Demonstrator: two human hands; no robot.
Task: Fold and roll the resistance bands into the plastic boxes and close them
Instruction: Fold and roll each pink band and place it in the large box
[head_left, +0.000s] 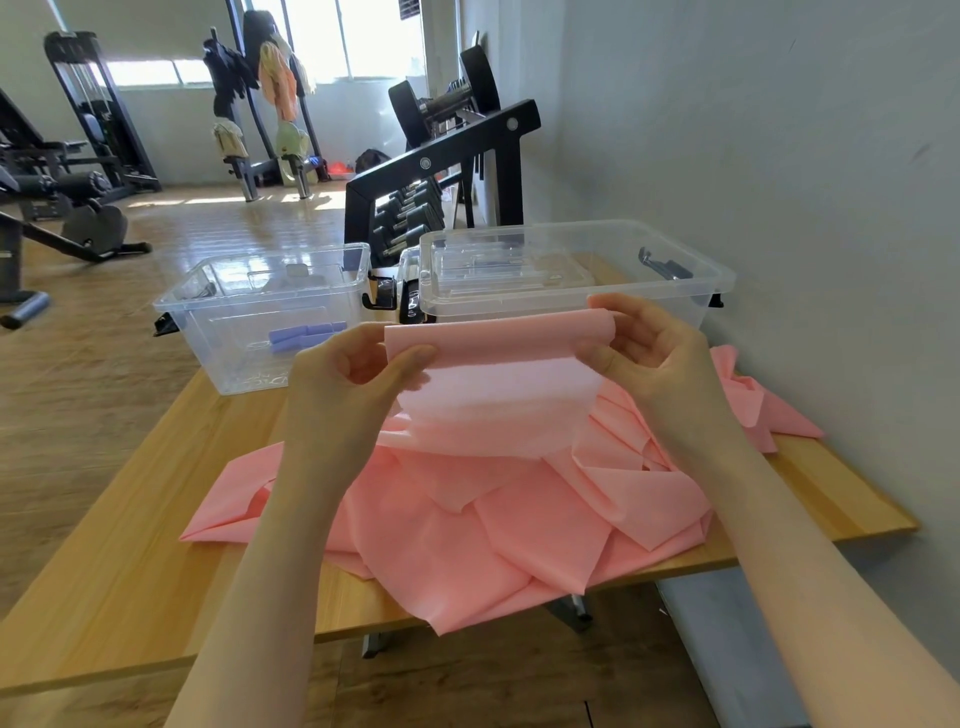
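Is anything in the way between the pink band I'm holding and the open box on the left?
Nothing visible blocks it. The pink band is held by the left hand and right hand, and the open box has no lid.

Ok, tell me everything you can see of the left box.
The left box is clear plastic, rectangular, with no lid on it, and stands upright on the table's far left corner. Dark latches hang at its ends. Purple rolls lie on its floor. Neither hand touches it; the right box stands beside it.
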